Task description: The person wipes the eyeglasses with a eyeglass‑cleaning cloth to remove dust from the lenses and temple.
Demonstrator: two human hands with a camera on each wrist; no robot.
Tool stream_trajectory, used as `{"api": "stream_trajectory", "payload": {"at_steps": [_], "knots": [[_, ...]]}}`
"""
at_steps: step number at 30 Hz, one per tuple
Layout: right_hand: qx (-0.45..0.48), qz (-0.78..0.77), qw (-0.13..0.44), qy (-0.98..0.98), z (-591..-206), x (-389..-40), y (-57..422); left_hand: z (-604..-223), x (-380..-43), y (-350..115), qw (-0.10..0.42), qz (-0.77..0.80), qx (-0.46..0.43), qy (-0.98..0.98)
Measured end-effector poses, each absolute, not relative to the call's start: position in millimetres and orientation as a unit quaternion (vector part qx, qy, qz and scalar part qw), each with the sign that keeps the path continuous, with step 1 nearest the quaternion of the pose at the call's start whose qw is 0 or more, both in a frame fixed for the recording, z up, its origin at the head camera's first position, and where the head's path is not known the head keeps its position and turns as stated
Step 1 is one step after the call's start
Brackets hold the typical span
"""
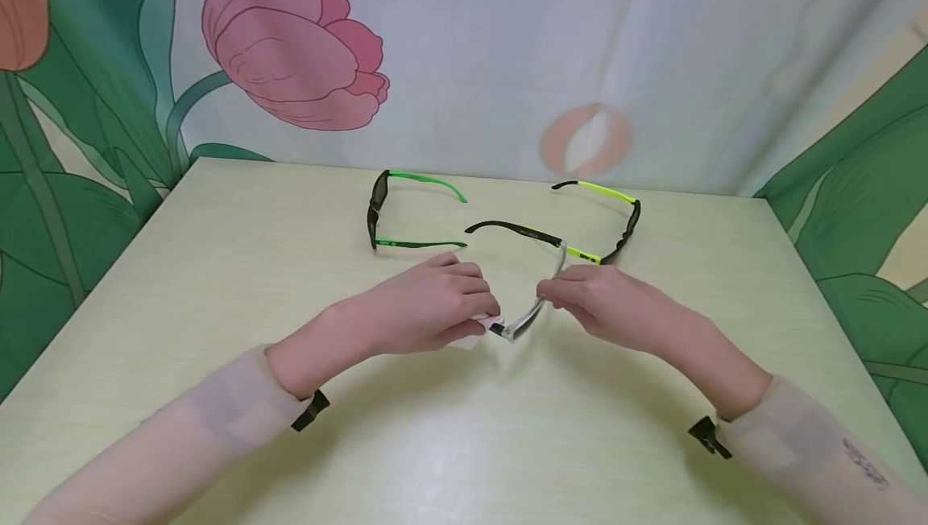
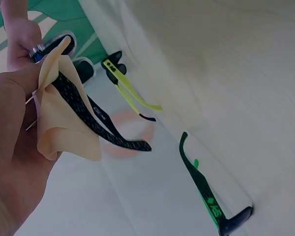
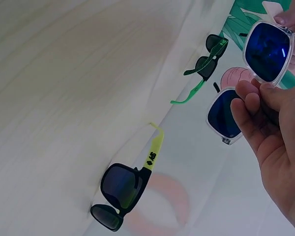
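Between the left hand (image 1: 428, 303) and right hand (image 1: 627, 306), I see clear-framed sunglasses (image 3: 268, 51); the right pinches their middle, the left pinches a cloth (image 2: 64, 135) around one temple (image 2: 77, 102). I judge wiping under way; completion unconfirmed.

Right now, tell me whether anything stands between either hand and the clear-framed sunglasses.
A cloth lies between the left hand and one temple of the clear-framed sunglasses; nothing visible separates the right hand from them.
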State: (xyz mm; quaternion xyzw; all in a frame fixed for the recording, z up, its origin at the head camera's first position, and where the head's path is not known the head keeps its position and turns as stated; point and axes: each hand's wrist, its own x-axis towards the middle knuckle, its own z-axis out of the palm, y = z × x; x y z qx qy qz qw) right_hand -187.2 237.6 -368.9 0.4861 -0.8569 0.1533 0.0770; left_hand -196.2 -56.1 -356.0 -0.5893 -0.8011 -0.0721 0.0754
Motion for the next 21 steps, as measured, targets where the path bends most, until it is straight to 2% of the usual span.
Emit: {"api": "stream_trajectory", "payload": {"at_steps": [14, 21], "knots": [[0.491, 0.169, 0.062, -0.852, -366.5, -187.6, 239.3, -358.8, -194.9, -51.9, 0.107, -0.088, -0.604, -0.785], [0.492, 0.174, 0.052, -0.851, -364.9, -187.2, 244.4, -357.7, -199.3, -59.6, 0.102, -0.096, -0.599, -0.788]]}}
